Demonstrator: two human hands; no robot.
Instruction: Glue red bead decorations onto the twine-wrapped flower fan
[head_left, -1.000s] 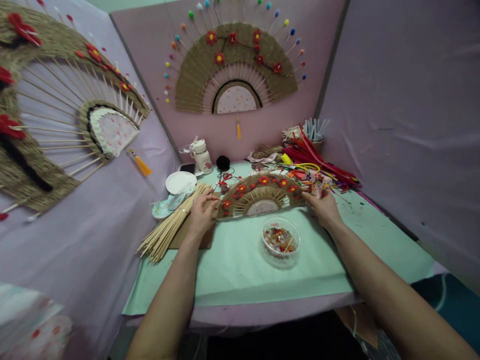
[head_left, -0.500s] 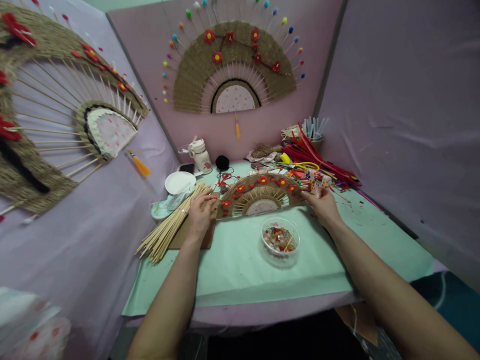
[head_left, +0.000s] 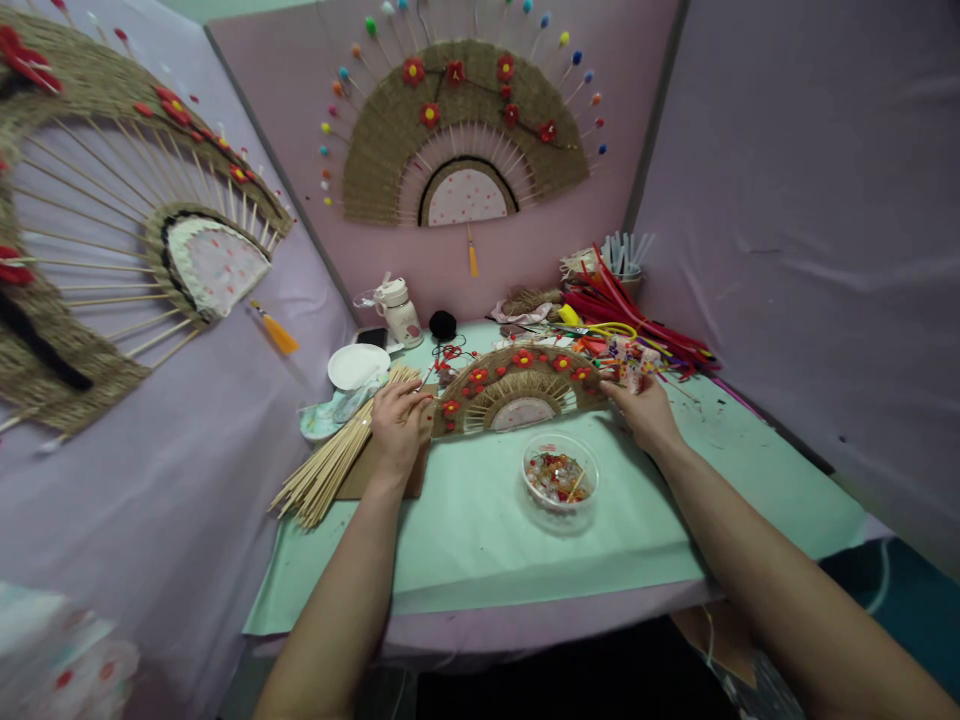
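Note:
A small woven fan (head_left: 499, 383) with red flowers and a pale half-round centre stands tilted on the mint-green tabletop. At its left end, my left hand (head_left: 397, 415) is closed, thumb and fingers pinching the edge or a stick tip there. My right hand (head_left: 642, 402) pinches the fan's right end. Just in front of the fan is a clear round tub (head_left: 560, 484) of red, orange and clear beads with a short stick in it. A bundle of thin bamboo sticks (head_left: 330, 468) lies beside my left hand, partly over a brown cardboard piece (head_left: 417, 478).
Behind are a white plate (head_left: 358, 367), a white bottle (head_left: 400, 312), a black yarn ball (head_left: 442, 325) and red pipe cleaners (head_left: 634, 315). A large fan (head_left: 382, 150) hangs on the back wall, another (head_left: 112, 200) on the left wall.
Both hands keep their hold at the fan's ends, and the fan stays in place. The view has shifted very slightly; my left fingers have curled a little.

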